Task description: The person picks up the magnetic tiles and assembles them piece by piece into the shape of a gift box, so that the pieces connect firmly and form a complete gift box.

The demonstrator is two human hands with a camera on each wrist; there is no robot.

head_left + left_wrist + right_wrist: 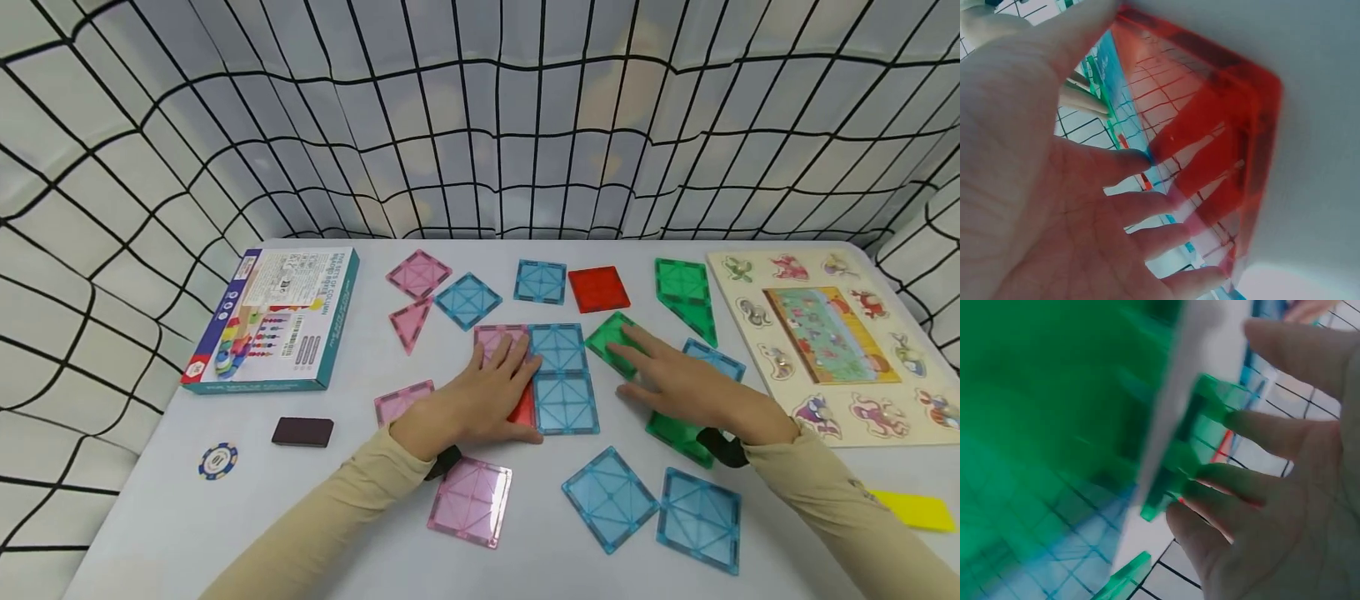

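My left hand point(480, 396), fingers spread and fairly straight, rests on a pink square magnetic tile point(490, 335) and a red square tile point(524, 412). Two blue square tiles point(557, 347) adjoin these on the right, making a two-by-two block. In the left wrist view the red tile point(1210, 119) lies in front of the fingers. My right hand point(678, 379) reaches left, its extended fingertips touching a green square tile point(606, 342) near the block's upper right corner. That green tile point(1175, 450) is partly behind the fingertips in the right wrist view. Another green tile point(678, 435) lies under the right wrist.
Loose pink tiles point(471, 504), blue tiles point(610, 498) and a red tile point(598, 289) lie around. A boxed set point(281, 317) is at the left, near a dark block point(302, 432) and a chip point(217, 461). A puzzle board point(772, 400) occupies the right; netting point(495, 133) surrounds the table.
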